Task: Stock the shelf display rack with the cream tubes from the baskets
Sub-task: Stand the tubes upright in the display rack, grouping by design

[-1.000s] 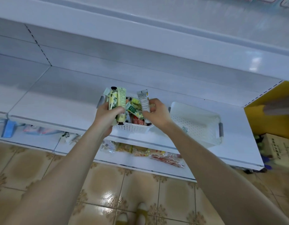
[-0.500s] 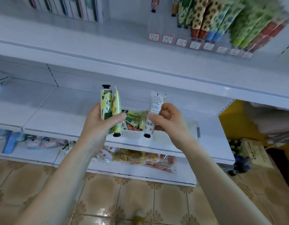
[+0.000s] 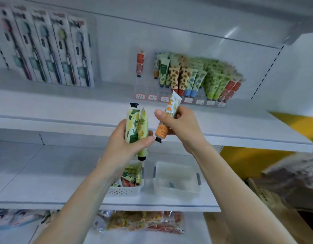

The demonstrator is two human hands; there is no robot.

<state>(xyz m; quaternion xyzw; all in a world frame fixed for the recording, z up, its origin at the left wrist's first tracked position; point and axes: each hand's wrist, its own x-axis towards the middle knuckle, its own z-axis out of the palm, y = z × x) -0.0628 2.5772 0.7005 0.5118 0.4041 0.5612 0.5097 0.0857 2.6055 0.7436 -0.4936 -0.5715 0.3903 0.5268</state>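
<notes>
Both hands have risen, nearer the display rack (image 3: 196, 80) now. Left hand (image 3: 124, 140) grips two green floral tubes (image 3: 132, 125), one cap up, one cap down; right hand (image 3: 183, 124) pinches an orange-print tube (image 3: 162, 132), cap down, thumb (image 3: 160, 115) hiding its middle. Left forearm (image 3: 92, 187) covers part of the stocked basket (image 3: 124, 191) below; tubes in the rack look blurred

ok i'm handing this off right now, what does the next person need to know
Left hand: grips two green floral tubes, one cap up, one cap down.
Right hand: pinches an orange tube, cap down, just short of the display rack.
Done: the rack's right rows are packed with tubes; its left slots hold few.
Left: slot the held tubes, then the rest from the left basket. The right basket looks nearly empty.
</notes>
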